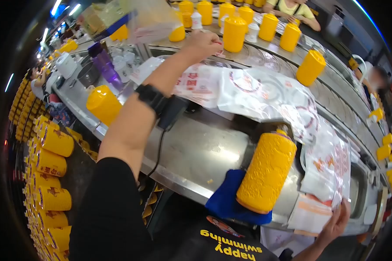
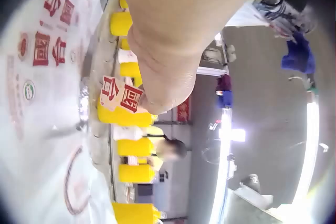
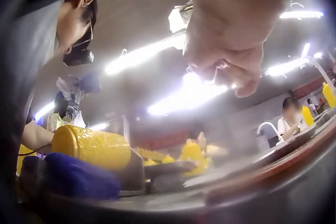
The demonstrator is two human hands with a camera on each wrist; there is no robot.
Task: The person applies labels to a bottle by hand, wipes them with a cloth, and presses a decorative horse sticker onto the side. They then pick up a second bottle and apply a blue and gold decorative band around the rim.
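Note:
The left hand (image 1: pixel 200 45) reaches across the counter near a yellow bottle (image 1: pixel 234 34). In the left wrist view, this hand (image 2: pixel 168 82) pinches a small label with red characters (image 2: pixel 121 94). At the lower right, the right hand (image 1: pixel 335 222) is beside a plastic-covered label sheet (image 1: pixel 326 167) and a paper bundle (image 1: pixel 310 214). Its fingers are bent in the right wrist view, where the right hand (image 3: pixel 231 35) shows no clearly held thing. A large embossed yellow bottle (image 1: pixel 268 172) lies tilted on a blue cloth (image 1: pixel 222 195), touched by neither hand.
Plastic-covered sheets (image 1: pixel 265 93) line the counter (image 1: pixel 196 143). Beyond them is a conveyor (image 1: pixel 331 98) carrying yellow bottles. A purple bottle (image 1: pixel 104 65) and another yellow bottle (image 1: pixel 102 104) stand at left. Stacked yellow containers (image 1: pixel 52 198) fill the lower left. People sit across the conveyor.

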